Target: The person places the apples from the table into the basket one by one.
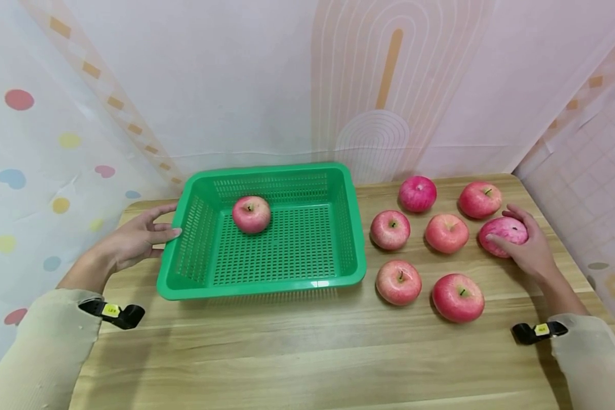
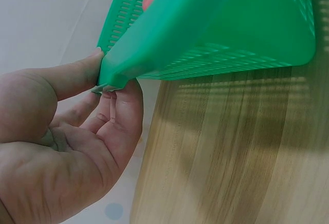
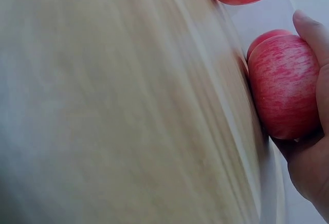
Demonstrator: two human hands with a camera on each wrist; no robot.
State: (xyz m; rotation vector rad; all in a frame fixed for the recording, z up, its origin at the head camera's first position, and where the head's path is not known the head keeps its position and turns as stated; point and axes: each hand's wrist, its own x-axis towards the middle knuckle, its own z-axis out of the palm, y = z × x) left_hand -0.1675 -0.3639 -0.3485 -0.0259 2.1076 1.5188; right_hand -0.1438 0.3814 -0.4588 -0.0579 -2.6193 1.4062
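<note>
Green plastic basket (image 1: 266, 289), pinched at the left rim by the left hand (image 1: 139, 239), with thumb against the rim and fingertips beneath. Striped pink apple (image 1: 507, 229) in the grip of the right hand (image 1: 534, 250), with thumb across the near side and fingers curled round the rest; whether lifted or resting on wood, impossible to tell. Just beyond that grip, the right edge of the wooden table (image 1: 307, 353); near the left wrist, the left edge. Between basket and near edge, a broad run of plain wood with room to move; close behind basket and far edge, a pale patterned backdrop (image 1: 256, 102).

Inside the basket, toward the far left corner, a red apple (image 1: 251, 215), stem up, with mesh floor showing to the right and in front.

Standing between basket and right hand, several loose apples: near the far edge, a deep pink apple (image 1: 417, 193); near the far right corner, a stemmed apple (image 1: 480, 199), just beside the held fruit; farther in, a pale apple (image 1: 446, 233) and a round apple (image 1: 390, 229); toward the near edge, a light red apple (image 1: 398, 282) and a broad apple (image 1: 458, 298).
</note>
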